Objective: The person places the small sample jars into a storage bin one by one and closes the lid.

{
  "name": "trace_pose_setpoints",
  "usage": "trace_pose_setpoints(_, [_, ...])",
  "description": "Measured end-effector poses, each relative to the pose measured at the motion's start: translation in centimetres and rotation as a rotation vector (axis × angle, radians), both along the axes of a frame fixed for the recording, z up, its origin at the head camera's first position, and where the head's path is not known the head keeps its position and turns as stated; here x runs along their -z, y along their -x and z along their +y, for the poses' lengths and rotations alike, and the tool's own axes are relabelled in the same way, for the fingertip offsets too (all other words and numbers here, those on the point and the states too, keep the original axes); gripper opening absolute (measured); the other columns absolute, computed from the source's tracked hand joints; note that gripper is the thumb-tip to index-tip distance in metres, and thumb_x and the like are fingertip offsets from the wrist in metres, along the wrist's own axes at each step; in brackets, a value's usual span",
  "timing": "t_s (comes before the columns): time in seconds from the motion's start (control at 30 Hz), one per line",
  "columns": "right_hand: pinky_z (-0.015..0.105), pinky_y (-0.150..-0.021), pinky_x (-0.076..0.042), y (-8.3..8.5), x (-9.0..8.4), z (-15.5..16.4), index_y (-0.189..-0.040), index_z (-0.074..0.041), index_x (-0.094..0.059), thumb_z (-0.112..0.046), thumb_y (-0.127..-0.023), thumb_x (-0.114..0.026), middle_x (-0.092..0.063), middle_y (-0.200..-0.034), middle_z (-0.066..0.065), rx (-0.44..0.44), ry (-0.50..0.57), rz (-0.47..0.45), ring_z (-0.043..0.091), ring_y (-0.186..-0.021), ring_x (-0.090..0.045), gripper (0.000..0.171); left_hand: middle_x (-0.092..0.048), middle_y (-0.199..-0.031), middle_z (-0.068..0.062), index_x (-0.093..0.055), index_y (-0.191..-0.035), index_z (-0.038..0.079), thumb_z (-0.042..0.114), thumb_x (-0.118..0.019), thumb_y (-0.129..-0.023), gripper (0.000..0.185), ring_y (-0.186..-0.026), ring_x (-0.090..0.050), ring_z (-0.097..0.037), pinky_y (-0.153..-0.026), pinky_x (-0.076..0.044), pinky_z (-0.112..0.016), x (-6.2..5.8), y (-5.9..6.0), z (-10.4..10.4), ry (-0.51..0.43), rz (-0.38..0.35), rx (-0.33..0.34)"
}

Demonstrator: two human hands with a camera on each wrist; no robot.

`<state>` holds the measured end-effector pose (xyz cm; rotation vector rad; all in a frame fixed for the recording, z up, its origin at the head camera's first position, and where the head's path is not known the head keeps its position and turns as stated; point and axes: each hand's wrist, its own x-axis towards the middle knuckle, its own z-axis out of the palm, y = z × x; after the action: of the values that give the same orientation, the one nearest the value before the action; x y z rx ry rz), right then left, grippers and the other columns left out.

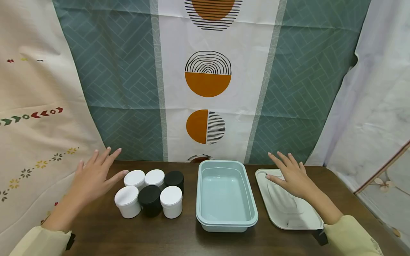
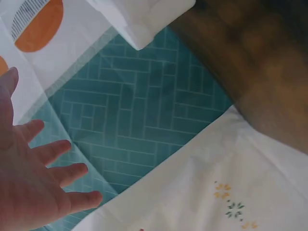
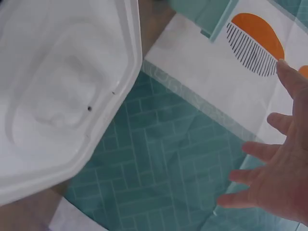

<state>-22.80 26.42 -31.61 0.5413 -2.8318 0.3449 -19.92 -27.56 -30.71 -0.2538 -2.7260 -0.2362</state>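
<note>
Nearest the camera, two pale yellow sleeves come in from the bottom corners over the dark wooden table (image 1: 179, 238). The left hand (image 1: 91, 177) is raised over the table's left part, fingers straight and spread, palm down, holding nothing; its thumb tip lies just beside the nearest jar. The left wrist view shows the same spread fingers (image 2: 57, 173) against the hanging cloth. The right hand (image 1: 293, 177) is likewise relaxed and flat, fingers fanned. It sits above the far end of the white lid (image 1: 298, 213); whether it touches the lid cannot be told. In the right wrist view the fingers (image 3: 269, 178) are splayed and grasp nothing.

Beside the left hand stands a cluster of six short round jars in two rows, touching or nearly so. The near row holds a white jar (image 1: 128, 201), a black jar (image 1: 150, 200) and another white jar (image 1: 171, 201); behind them are two more white jars (image 1: 135, 178) (image 1: 154, 177) and a second black jar (image 1: 174, 179). No labels or writing can be read on them.

In the middle sits an empty pale blue rectangular tub (image 1: 226, 227), with the lid lying flat to its right, its moulded surface unmarked.

Behind the table hangs a patterned curtain (image 1: 128, 89) in teal herringbone, with a white strip of orange and black half-circles.
</note>
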Motion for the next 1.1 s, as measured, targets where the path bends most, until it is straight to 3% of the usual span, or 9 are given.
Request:
trace_pose_setpoints(0.2, [0.073, -0.091, -0.014, 0.0, 1.2, -0.5, -0.143, -0.011, -0.027, -0.042, -0.088, -0.056, -0.026, -0.141, 0.027, -0.049, 0.089, -0.021, 0.055, -0.127, -0.015, 0.070, -0.031, -0.137, -0.030, -0.025, -0.144, 0.011, 0.051, -0.054, -0.085, 0.076, -0.124, -0.022, -0.053, -0.088, -0.015, -0.070, 1.2, -0.5, -0.9, -0.052, 0.008, 0.025])
trace_pose_setpoints(0.37, [0.070, -0.093, -0.017, 0.2, 2.1, -1.1, -0.142, -0.007, -0.029, -0.038, -0.089, -0.056, -0.027, -0.141, 0.029, -0.092, 0.176, -0.069, 0.053, -0.128, -0.017, 0.067, -0.035, -0.134, -0.032, -0.027, -0.141, 0.001, 0.045, -0.059, -0.085, 0.079, -0.119, -0.027, -0.056, -0.088, -0.023, -0.067, 2.2, -0.6, -1.6, -0.138, -0.001, 0.069])
trace_pose_setpoints(0.63, [0.062, -0.097, -0.025, 0.5, 3.7, -2.1, -0.142, -0.004, -0.028, -0.035, -0.089, -0.056, -0.030, -0.142, 0.023, -0.151, 0.291, -0.125, 0.043, -0.129, -0.026, 0.067, -0.029, -0.136, -0.036, -0.016, -0.141, -0.007, 0.040, -0.060, -0.086, 0.085, -0.120, -0.028, -0.056, -0.090, -0.026, -0.064, 3.7, -0.9, -1.8, -0.308, -0.145, 0.107])
trace_pose_setpoints(1.1, [0.064, -0.094, -0.028, 0.1, 5.5, -3.5, -0.142, -0.010, -0.030, -0.036, -0.091, -0.053, -0.031, -0.143, 0.021, -0.167, 0.407, -0.253, 0.044, -0.128, -0.029, 0.062, -0.045, -0.123, -0.036, -0.026, -0.136, -0.007, 0.035, -0.069, -0.079, 0.083, -0.110, -0.045, -0.051, -0.080, -0.040, -0.060, 6.1, -1.5, -1.1, -0.386, -0.266, 0.081])
